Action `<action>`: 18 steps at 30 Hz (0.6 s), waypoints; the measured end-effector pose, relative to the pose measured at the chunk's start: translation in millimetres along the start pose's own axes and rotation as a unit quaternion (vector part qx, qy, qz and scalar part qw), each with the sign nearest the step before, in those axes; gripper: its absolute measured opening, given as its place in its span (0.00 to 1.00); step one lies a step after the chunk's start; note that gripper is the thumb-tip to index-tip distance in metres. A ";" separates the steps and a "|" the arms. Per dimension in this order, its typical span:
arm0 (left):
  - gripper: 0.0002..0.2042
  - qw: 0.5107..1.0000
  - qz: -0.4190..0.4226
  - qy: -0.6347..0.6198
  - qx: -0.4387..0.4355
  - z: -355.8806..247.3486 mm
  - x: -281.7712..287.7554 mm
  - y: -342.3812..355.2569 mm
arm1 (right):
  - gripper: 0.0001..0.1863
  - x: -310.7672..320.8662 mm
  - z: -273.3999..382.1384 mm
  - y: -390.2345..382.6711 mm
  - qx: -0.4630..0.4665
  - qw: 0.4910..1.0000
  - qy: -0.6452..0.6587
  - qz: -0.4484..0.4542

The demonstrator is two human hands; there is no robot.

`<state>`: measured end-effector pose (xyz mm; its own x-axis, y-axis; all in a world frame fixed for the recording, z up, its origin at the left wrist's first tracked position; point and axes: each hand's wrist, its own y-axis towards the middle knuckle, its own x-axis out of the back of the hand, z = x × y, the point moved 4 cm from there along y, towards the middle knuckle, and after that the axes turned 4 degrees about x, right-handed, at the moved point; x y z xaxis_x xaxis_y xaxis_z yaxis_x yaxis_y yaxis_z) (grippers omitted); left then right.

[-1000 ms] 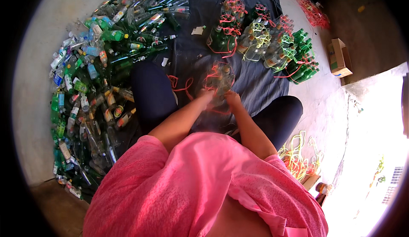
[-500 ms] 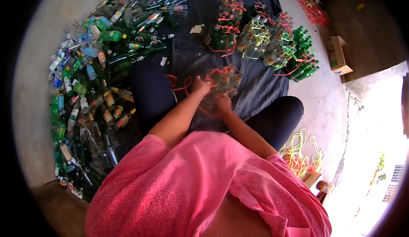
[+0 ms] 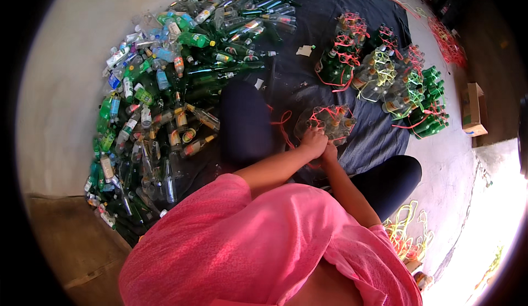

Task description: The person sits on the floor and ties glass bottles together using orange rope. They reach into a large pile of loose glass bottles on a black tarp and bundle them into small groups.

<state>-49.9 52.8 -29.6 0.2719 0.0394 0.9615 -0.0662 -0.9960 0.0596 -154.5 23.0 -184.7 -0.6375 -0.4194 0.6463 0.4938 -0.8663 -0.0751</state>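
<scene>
Red string (image 3: 330,111) is laced around the necks of a bundle of clear bottles (image 3: 345,125), and at its near side the left hand (image 3: 314,141) and right hand (image 3: 330,153) are held together, touching. Fingers seem curled in, but whether string is clamped between them cannot be told. Half a second ago the two hands were set apart; now they have been brought to one spot, by which the work seems to be narrowed to a single point of the lacing. By the bundle's left side, a loose length of string (image 3: 284,120) is left trailing.

The bundle is placed on the black sheet (image 3: 300,88), inward from its right edge, between the left knee (image 3: 245,121) and right knee (image 3: 388,180). Movement leftward is hemmed in by that knee and the bottle pile (image 3: 165,113) along the sheet's left edge. Toward the far right edge, tied bundles (image 3: 379,80) are grouped, with a strip of bare sheet left between. Past that edge, a cardboard box (image 3: 474,110) is set on the floor (image 3: 440,174).
</scene>
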 end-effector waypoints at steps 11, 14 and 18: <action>0.12 0.996 0.032 0.018 0.085 8.9 -30.8 -5.5 | 0.12 15.1 34.3 -3.2 -0.006 0.947 -0.281 0.157; 0.12 0.995 -0.005 0.024 0.093 5.1 -30.7 -10.1 | 0.12 17.7 43.2 -3.1 -0.022 0.930 -0.330 0.159; 0.12 0.996 -0.032 0.014 0.084 4.1 -34.0 -16.0 | 0.11 6.4 20.1 -10.8 -0.065 0.950 -0.245 0.184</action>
<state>-54.1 67.1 -64.3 0.2426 0.1034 0.9646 0.1134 -0.9905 0.0776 -152.0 35.2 -164.5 -0.0681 -0.5518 0.8312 0.5322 -0.7247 -0.4376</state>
